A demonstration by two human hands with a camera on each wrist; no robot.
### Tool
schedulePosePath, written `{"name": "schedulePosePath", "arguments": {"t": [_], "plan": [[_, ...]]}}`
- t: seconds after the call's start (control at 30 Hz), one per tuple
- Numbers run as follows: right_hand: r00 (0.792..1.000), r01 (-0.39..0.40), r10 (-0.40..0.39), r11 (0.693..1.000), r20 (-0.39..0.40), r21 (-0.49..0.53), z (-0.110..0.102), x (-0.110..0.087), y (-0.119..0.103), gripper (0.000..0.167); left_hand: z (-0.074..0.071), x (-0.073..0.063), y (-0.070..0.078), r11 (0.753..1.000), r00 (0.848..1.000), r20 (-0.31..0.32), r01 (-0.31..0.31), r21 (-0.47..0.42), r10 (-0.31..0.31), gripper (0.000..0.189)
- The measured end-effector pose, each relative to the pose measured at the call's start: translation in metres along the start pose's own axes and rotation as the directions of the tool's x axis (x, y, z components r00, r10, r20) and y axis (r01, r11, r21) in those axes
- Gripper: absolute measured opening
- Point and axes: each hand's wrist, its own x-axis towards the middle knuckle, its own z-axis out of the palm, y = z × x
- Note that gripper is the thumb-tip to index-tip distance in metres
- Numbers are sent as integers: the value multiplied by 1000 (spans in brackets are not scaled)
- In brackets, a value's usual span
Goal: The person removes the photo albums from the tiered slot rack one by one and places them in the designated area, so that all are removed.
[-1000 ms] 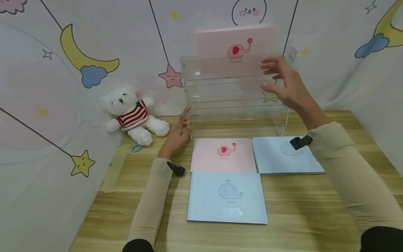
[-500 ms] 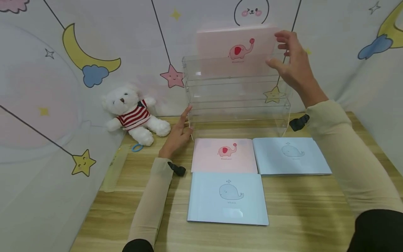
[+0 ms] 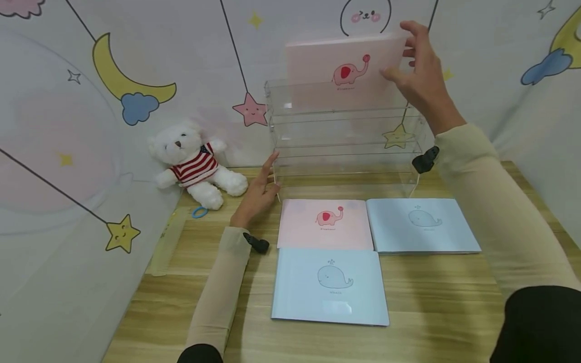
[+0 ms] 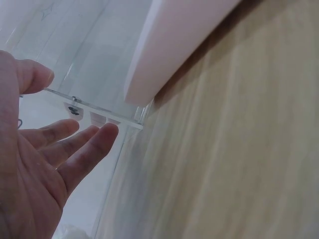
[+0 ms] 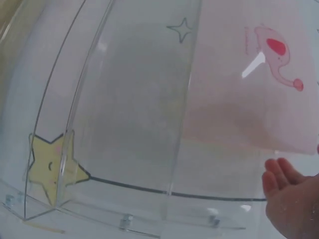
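On the top tier of the clear rack (image 3: 347,157), a pink elephant book (image 3: 310,63) stands upright, the right hand (image 3: 424,78) by its right edge.
Compared with a second ago, that hand has climbed to the book's upper right, thumb and fingers wide apart; whether it touches I cannot tell. The book stays put, its lower part behind the tier's clear front. The left hand (image 3: 256,199), fingers extended, stays at the rack's left side. Before the rack lie a flat pink book (image 3: 297,224), a blue whale book (image 3: 436,239) on its right, now less covered by the right sleeve (image 3: 499,217), and a nearer blue book (image 3: 297,297). Leftward sit a white teddy bear (image 3: 197,166) and a blue ring (image 3: 199,212).
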Motion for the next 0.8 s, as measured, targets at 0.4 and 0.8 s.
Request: {"name": "schedulePosePath", "arguments": {"t": [0.4, 0.8], "plan": [[998, -47, 47, 999, 34, 3, 4, 15, -12, 73, 1, -1, 1, 1000, 1000, -9, 4, 0, -4, 81], [998, -20, 12, 992, 67, 122, 0, 26, -10, 58, 2, 0, 0, 1000, 1000, -14, 11, -8, -11, 83]]}}
